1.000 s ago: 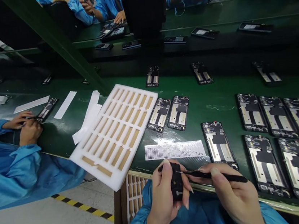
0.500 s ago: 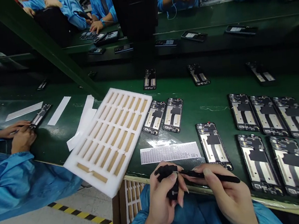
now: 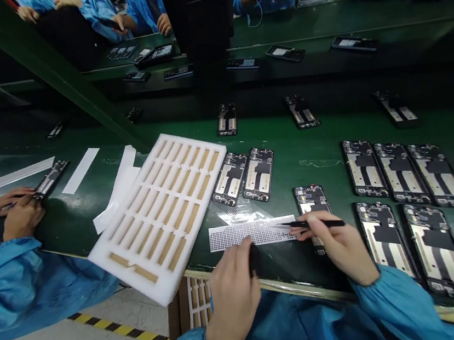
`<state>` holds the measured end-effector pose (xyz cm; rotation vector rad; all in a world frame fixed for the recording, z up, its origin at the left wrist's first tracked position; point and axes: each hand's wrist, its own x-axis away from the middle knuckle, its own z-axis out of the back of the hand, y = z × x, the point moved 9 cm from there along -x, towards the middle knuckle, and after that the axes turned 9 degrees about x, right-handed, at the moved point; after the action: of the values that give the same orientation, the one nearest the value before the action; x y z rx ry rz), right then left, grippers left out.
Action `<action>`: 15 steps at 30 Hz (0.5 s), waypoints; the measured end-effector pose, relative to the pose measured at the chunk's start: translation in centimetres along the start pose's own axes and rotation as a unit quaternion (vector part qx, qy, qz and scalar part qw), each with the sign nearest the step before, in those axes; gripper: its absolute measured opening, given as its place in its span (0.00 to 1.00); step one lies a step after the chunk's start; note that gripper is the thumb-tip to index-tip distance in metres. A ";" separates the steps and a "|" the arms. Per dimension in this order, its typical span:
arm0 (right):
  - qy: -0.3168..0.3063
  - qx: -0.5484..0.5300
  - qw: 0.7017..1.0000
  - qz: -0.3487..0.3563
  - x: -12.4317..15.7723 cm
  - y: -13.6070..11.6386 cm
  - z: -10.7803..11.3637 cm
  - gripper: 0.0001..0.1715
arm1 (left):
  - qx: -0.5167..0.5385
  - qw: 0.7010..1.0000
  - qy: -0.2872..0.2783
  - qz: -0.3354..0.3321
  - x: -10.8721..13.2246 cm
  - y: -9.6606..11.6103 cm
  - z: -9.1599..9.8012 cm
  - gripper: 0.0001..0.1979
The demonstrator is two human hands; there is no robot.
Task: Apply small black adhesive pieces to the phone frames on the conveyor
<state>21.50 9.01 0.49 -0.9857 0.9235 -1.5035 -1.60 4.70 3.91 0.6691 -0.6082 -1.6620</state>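
On my feed the left hand (image 3: pixel 235 301) is closed around a small black part (image 3: pixel 255 260), which shows only as a dark edge past the fingers; most of it is hidden. The right hand (image 3: pixel 338 247) pinches black tweezers (image 3: pixel 316 223) between thumb and fingers, with the tips pointing toward 9 o'clock. They reach the right end of a perforated white sheet (image 3: pixel 251 234), but I cannot tell whether they touch it. That sheet lies at about 1 o'clock from the left hand and 10 o'clock from the right, on the green worktop (image 3: pixel 288 129).

A phone frame (image 3: pixel 311 198) sits at 11 o'clock from the right hand, partly under its fingers. More phone frames (image 3: pixel 401 170) lie in rows at 2 o'clock. A white foam tray (image 3: pixel 142 290) holding tan strips (image 3: pixel 166 249) lies at 10 o'clock from the left hand. Further along the worktop, at 9 o'clock, a co-worker's hands (image 3: pixel 9 213) work over another phone frame (image 3: pixel 51 179).
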 end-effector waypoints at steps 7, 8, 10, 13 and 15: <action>-0.053 0.010 0.998 0.024 -1.0 2.1 -3.0 0.24 | -0.300 0.939 -0.137 -0.097 -1.2 1.6 -5.9 0.34; -0.054 0.011 0.998 0.027 -0.9 2.1 -3.0 0.23 | -0.305 0.937 -0.146 -0.092 -1.3 1.4 -6.1 0.35; -0.056 0.012 0.998 0.034 -0.8 2.1 -2.9 0.22 | -0.308 0.935 -0.157 -0.086 -1.3 1.0 -6.4 0.37; -0.066 0.025 0.997 0.043 -0.7 2.0 -2.9 0.21 | -0.311 0.931 -0.168 -0.087 -1.3 0.6 -6.7 0.40; -0.074 0.046 0.995 0.058 -0.7 1.9 -2.9 0.21 | -0.313 0.930 -0.171 -0.089 -1.3 0.4 -6.9 0.40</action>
<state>19.55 9.56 -2.39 -0.9476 0.7866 -1.3456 3.76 5.67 -0.47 -0.0349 -0.2242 -2.0217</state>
